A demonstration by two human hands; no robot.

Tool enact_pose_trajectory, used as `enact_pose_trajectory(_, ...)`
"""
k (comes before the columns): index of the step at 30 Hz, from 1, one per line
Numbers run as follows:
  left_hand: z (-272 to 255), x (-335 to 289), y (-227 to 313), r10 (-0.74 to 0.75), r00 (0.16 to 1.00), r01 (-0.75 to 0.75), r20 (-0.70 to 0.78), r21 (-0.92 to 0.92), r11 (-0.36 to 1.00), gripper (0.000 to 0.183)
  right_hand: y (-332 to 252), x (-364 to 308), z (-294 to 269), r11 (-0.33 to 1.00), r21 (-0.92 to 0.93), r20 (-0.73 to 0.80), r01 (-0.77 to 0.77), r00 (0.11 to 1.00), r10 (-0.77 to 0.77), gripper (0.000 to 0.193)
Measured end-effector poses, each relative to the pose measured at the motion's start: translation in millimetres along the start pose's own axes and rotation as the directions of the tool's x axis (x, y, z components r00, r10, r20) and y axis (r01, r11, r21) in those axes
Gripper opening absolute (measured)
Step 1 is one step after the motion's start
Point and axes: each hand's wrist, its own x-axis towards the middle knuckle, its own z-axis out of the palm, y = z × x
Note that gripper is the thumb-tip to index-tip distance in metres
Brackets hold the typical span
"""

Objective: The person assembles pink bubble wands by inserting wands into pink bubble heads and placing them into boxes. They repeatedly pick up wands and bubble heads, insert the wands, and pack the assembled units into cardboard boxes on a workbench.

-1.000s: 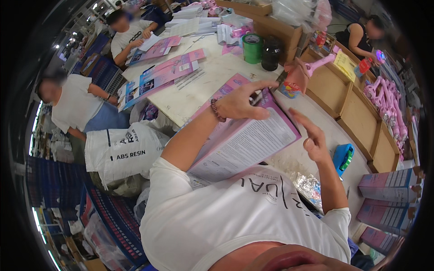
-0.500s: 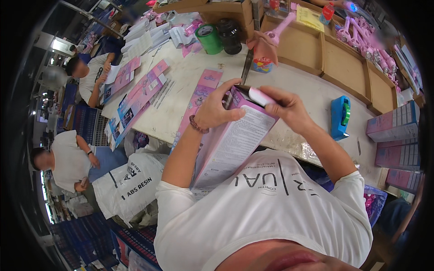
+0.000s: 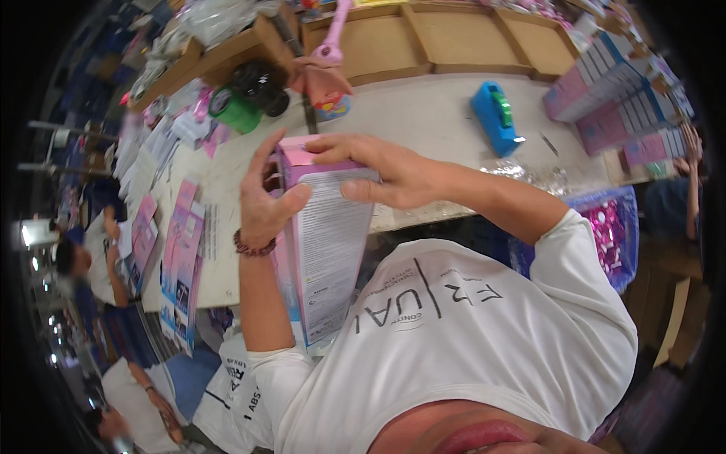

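Observation:
A tall pink and purple carton (image 3: 327,250) with a white printed panel stands tilted against my front, at the near edge of the worktable. My left hand (image 3: 263,200), a beaded bracelet at its wrist, grips the carton's upper left edge with the thumb on the printed panel. My right hand (image 3: 378,168) spans the top: its fingers press the pink top flap (image 3: 296,155) down, and its thumb rests on the panel. The flap lies over the opening, so the inside of the carton is hidden.
A blue tape dispenser (image 3: 495,121) sits right of the carton. Beyond are a colourful cup (image 3: 333,104), a green tape roll (image 3: 234,111), a dark jar (image 3: 261,87) and cardboard trays (image 3: 370,49). Flat cartons (image 3: 180,257) lie left; standing boxes (image 3: 624,106) are right. Two people are at left.
My right hand has pushed the raised top flap down onto the carton and now lies across it. The carton is more upright, and the view has swung to the right.

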Motion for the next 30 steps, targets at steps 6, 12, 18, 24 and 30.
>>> enact_pose_trajectory(6,3,-14,50,0.232,0.971,-0.237,0.054,0.118,0.964,0.087,70,-71,-109,0.942,-0.052,-0.474,-0.331,0.839,0.268,0.031)
enact_pose_trajectory(12,25,-45,89,0.589,0.711,-0.478,-0.385,0.350,0.806,0.110,177,-248,-229,0.415,-0.134,-0.735,-0.900,0.371,0.568,0.052)
enact_pose_trajectory(18,121,-70,86,0.670,0.707,-0.366,-0.225,0.694,0.620,0.098,208,-311,-221,0.438,0.205,-0.545,-0.875,0.270,0.794,0.045)
enact_pose_trajectory(24,176,-82,107,0.683,0.730,-0.517,-0.014,0.643,0.566,0.090,185,-307,-200,0.743,0.164,-0.779,-0.649,0.376,0.501,0.028)
enact_pose_trajectory(30,201,-99,93,0.571,0.817,-0.479,0.081,0.646,0.595,0.083,185,-343,-167,0.454,0.778,-0.472,-0.434,0.072,0.879,0.018)
